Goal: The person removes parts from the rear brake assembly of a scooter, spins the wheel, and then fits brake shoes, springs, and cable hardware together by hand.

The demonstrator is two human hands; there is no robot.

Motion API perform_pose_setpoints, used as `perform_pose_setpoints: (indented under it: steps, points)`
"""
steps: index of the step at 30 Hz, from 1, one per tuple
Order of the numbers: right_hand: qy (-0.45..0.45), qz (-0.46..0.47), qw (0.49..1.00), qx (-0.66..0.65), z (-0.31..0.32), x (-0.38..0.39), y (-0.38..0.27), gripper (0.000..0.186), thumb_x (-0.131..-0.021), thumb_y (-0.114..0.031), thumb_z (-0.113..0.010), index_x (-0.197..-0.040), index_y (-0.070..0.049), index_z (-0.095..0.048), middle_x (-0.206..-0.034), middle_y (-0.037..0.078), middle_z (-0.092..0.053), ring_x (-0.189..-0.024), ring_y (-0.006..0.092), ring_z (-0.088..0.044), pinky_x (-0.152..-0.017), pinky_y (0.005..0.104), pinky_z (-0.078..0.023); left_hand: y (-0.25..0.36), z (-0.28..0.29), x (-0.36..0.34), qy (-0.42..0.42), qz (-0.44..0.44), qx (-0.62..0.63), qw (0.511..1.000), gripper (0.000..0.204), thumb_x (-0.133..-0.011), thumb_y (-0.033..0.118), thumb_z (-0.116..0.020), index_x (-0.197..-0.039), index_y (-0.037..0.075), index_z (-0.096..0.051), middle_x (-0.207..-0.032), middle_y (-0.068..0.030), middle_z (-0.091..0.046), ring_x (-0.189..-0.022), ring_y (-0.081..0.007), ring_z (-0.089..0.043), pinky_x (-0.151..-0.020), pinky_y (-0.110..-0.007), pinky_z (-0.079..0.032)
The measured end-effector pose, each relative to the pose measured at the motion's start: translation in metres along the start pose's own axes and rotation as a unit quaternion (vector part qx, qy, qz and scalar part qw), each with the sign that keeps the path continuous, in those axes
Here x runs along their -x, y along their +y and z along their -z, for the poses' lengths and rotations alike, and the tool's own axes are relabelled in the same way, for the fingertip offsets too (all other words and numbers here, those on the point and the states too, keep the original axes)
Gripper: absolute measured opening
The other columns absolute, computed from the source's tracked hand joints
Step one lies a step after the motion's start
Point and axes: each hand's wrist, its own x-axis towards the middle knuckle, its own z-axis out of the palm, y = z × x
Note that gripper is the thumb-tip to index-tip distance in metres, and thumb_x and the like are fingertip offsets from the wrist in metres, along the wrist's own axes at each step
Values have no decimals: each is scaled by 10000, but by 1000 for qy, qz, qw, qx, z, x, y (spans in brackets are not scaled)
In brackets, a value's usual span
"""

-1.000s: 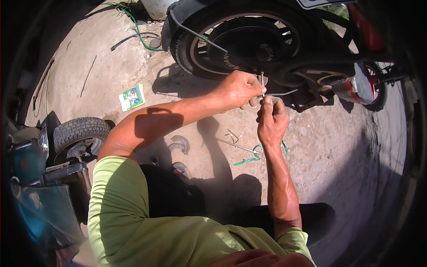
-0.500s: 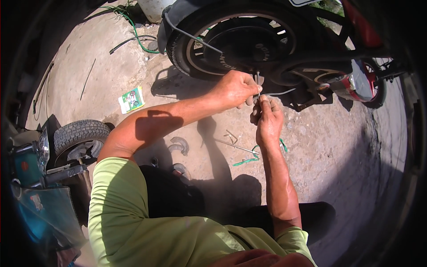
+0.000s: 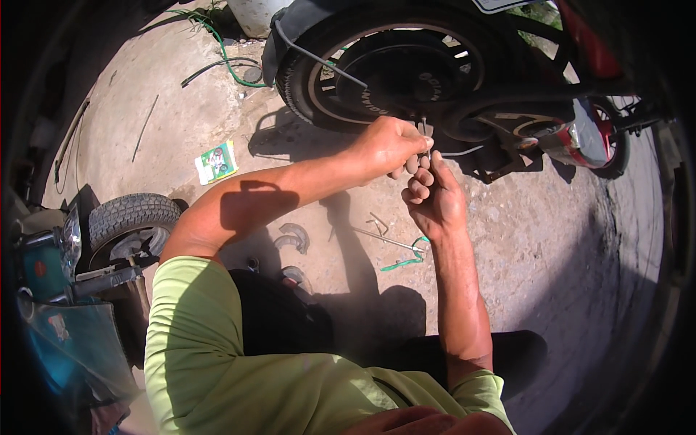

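Observation:
My left hand [image 3: 389, 148] pinches a thin metal rod [image 3: 423, 125] between thumb and fingers, just below the hub of a dark wheel [image 3: 362, 80]. The rod stands roughly upright in view, its upper part by the hub. Close under the rod's lower end is my right hand [image 3: 444, 203], palm partly turned up. Its fingers are bent and loosely apart, with the thumb raised beside the rod end. I cannot make out anything held in it. A grey cable [image 3: 464, 152] lies just right of the fingertips.
On the ground below my hands lie a metal rod tool [image 3: 377, 237], a green strip [image 3: 402, 265] and curved brake shoes [image 3: 293, 237]. A green-and-white packet [image 3: 216, 162] is left of my arm. Another vehicle's tyre [image 3: 134, 217] stands at left; a green hose [image 3: 225, 61] lies farther back.
My right hand has loosened from its pinch at the rod's lower end and turned, so that its fingers and palm show. My left hand keeps its pinch nearly in place.

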Motion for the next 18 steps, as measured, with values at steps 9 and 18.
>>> perform_pose_setpoints:
  steps: [9,18]
  points:
    - [174,284,714,616,-2,9,-2,399,-944,-346,-715,-981,40,-620,-762,81,-640,-656,195,-608,-631,337,-502,-9,3,-5,1,20,52,998,212,-942,190,-669,-875,-8,-707,-632,-47,-622,-454,-91,-493,-410,-258,-382]
    - [35,-57,998,-11,-2,2,2,276,-1049,-315,-571,-1021,-41,-571,-765,-3,-510,-604,95,-438,-532,224,-374,-2,5,-3,18,18,24,999,223,-955,218,-672,-872,18,-724,-651,-4,-605,-484,-59,-468,-421,-229,-345]
